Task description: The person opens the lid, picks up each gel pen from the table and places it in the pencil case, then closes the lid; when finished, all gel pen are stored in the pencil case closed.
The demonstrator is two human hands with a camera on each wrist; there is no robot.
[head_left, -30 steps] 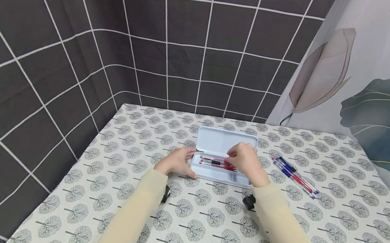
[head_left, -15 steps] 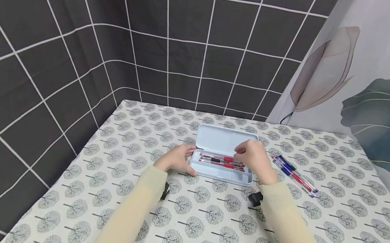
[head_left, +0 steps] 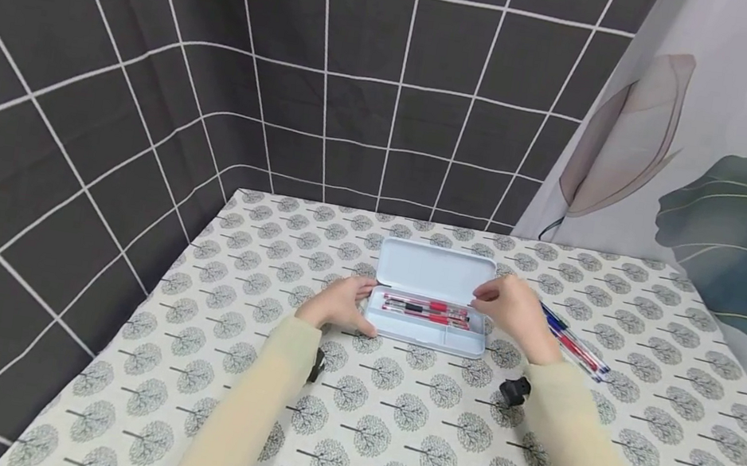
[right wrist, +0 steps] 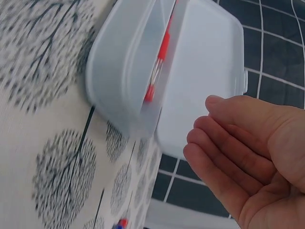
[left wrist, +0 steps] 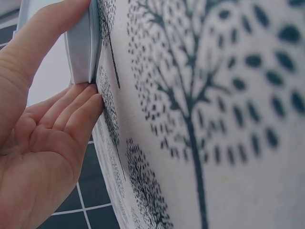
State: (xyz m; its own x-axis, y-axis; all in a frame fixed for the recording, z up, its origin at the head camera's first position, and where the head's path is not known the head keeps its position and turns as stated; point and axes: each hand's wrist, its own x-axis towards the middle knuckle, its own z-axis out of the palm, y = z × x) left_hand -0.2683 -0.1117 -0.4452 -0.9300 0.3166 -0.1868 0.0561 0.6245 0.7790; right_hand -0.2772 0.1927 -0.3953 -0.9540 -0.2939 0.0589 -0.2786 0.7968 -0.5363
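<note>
A pale blue pencil case (head_left: 402,334) lies with its lid (head_left: 436,269) folded back. Several red and black pens (head_left: 425,310) lie side by side in its long rear compartment. My left hand (head_left: 335,304) holds the case's left end, thumb at the front corner and fingers at the back; the left wrist view shows the fingertips against the case's wall (left wrist: 80,57). My right hand (head_left: 514,310) hovers by the case's right end, holding nothing. In the right wrist view its fingers bend loosely, near a red pen (right wrist: 161,57) inside the case.
Several blue and red pens (head_left: 574,344) lie loose on the table right of the case, partly hidden behind my right hand. A tree-patterned cloth (head_left: 388,428) covers the table. Dark gridded fabric (head_left: 356,109) hangs behind and to the left.
My right hand has moved away from over the pens to the right, past the case's right end, uncovering the pens inside. My left hand has stayed at the case's left end.
</note>
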